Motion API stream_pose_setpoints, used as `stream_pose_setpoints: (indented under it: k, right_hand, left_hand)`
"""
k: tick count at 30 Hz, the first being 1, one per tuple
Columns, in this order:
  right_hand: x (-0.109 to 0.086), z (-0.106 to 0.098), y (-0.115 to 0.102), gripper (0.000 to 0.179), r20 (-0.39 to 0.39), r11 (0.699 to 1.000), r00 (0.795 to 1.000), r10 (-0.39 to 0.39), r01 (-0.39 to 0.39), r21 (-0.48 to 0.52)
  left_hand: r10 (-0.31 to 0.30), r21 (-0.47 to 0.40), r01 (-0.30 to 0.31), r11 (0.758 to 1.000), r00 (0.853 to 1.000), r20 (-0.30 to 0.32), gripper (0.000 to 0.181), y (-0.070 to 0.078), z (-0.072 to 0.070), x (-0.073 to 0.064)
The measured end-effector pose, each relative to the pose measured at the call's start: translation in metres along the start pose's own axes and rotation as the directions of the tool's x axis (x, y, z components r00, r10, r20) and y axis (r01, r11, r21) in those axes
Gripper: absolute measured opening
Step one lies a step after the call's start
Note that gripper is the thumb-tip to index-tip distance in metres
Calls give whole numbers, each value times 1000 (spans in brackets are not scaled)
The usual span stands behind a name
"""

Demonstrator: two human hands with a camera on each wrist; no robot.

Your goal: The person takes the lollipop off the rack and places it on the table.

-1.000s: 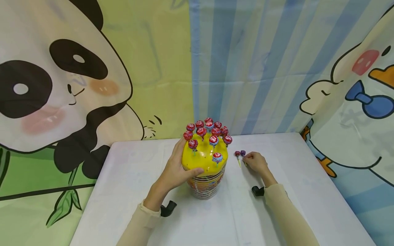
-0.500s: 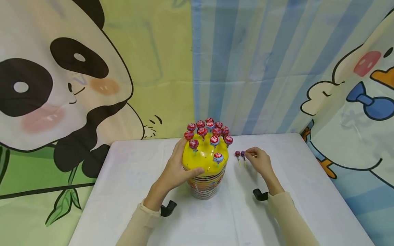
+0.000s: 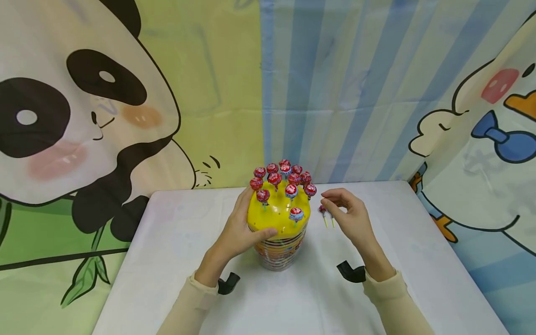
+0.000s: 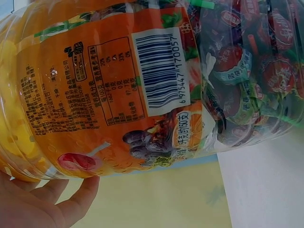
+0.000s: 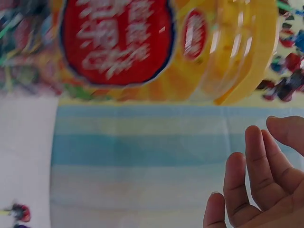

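A clear plastic candy jar (image 3: 279,253) with a yellow lid (image 3: 272,217) stands upright on the table, lollipops (image 3: 291,191) sticking up from holes in the lid. My left hand (image 3: 240,235) grips its upper left side, thumb across the front. The left wrist view shows an orange label (image 4: 114,90) and wrapped lollipops (image 4: 232,71) inside. Right of the jar, my right hand (image 3: 349,218) is raised with bent, relaxed fingers; nothing shows between them in the right wrist view. Below its fingertips lie two lollipops on the table, a red one (image 3: 322,209) and one partly hidden.
A white cloth covers the table (image 3: 176,260). Close behind its back edge hangs a printed curtain (image 3: 335,93) with a panda and a duck. Black bent pieces (image 3: 351,271) stick out at both wrists.
My right hand has left the two lollipops lying on the table and moved up and left toward the lid, its fingers spreading somewhat. The left hand and jar stay in place.
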State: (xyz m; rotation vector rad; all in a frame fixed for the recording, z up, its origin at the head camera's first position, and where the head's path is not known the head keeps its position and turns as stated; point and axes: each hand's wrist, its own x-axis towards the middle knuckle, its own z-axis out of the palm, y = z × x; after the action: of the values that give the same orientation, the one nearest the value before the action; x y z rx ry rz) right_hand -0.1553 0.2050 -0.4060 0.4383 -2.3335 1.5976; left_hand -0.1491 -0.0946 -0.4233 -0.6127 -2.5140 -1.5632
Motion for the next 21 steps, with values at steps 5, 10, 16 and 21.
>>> stream_pose_setpoints:
  k: [5,10,16,21]
  right_hand:
    - [-5,5,-22,17,19,992,995,-96,94,88]
    - [-3,12,-28,22,17,981,988,-155,152,116]
    - [1,21,-26,23,40,981,990,-137,130,145]
    - [3,25,-27,22,35,975,992,-122,113,190]
  left_hand:
    - [10,1,-10,1000,1000,-3,108,-1,-1,1]
    - [14,0,-14,1000,1000,-10,107,-2,-2,2]
    - [23,-12,-23,1000,1000,-8,107,-3,-1,0]
    - [32,-11,-32,999,999,-10,108,-2,0,1]
